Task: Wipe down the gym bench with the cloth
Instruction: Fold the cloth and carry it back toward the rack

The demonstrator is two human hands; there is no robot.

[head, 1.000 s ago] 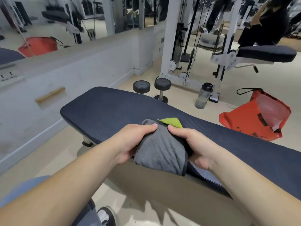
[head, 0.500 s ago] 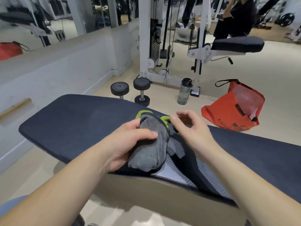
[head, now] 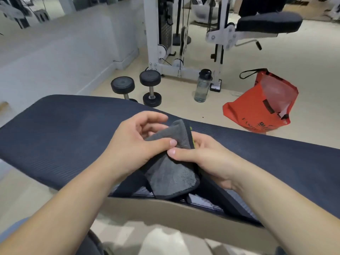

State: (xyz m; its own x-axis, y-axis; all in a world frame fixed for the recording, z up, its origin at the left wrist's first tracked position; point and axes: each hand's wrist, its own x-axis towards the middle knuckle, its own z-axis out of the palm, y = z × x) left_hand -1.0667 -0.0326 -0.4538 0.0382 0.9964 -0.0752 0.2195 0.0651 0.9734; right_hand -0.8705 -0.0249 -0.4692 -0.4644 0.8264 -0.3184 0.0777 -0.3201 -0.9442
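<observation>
Your left hand [head: 132, 144] and right hand [head: 204, 159] both pinch the gray cloth [head: 171, 170] just above the dark surface [head: 64, 129], so fold it flat, then press down and rub.

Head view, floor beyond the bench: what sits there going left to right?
Two dumbbells → water bottle → red bag.

Gym, dumbbells [head: 136, 89], cable machine [head: 165, 34], bench [head: 55, 129]
</observation>
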